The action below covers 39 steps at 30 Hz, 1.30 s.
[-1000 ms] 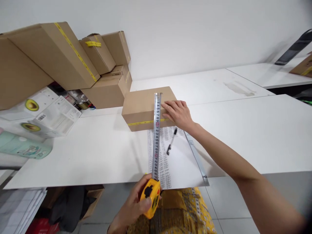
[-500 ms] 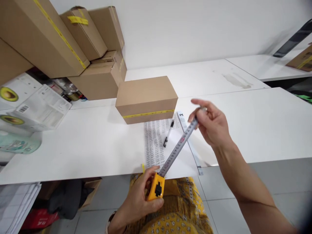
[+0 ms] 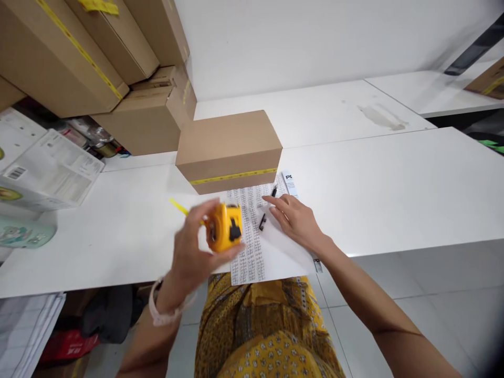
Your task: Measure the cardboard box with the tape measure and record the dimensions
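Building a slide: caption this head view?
Left hand holding boxy yellow tape measure; right hand partly covering slim black-ended pen on printed white paper.

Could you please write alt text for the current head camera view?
A person's left hand holds a yellow tape measure while the right hand partly covers a pen on a sheet of text. A taped cardboard box sits beyond them on a white table.

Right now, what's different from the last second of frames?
Right hand let go of the blade's end and moved left to the pen; grip on it unclear. The blade, drawn out earlier, no longer shows outside the tape measure, which the left hand has moved forward over the table. Unchanged: left-hand hold, cardboard box and printed sheet in place.
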Tool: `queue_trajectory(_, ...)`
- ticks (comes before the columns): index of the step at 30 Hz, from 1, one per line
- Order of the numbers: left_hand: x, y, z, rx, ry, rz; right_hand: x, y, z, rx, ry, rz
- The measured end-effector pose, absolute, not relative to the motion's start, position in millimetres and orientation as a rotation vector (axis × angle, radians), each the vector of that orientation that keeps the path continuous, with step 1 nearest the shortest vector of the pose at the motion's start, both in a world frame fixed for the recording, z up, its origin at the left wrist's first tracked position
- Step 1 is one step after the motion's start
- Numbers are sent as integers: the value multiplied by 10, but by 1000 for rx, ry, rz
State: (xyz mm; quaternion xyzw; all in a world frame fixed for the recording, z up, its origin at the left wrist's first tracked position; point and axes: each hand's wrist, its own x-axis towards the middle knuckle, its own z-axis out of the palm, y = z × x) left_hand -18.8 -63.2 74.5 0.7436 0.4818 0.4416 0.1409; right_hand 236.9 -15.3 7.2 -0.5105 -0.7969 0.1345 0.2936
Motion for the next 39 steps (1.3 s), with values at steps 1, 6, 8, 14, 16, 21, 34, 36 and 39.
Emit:
queue_trajectory(1,-195,-446,870,2280,1376,1357,2384,-71,5,-1439,-2184,292)
queue_trajectory(6,-129,551,1261,2527,1428,1362,2332,87,-271,-1634,-2254,115)
queue_trajectory(8,-81,860,1265,2618,1471,1212,2315,83,-286,-1701,-2227,130)
queue_trajectory(14,-15,1291,1087,2692,1564,920,2445,48,-180,-1763,-2075,543)
queue_trajectory(16,-16,1279,1023,2712,1553,1001,2553,0,-143,-1647,-1874,795)
queue_trajectory(21,49,890,594,2860,1271,1373,2861,-189,15,-1051,-1223,1421)
queue_trajectory(34,240,507,-371,2693,1013,111,2516,119,14,-1048,-1074,1437)
queue_trajectory(36,257,492,-377,2685,1028,130,2479,202,-23,-1082,-1053,1480)
queue_trajectory(39,263,476,-386,2677,1028,156,2419,284,-112,-1205,-1069,1369)
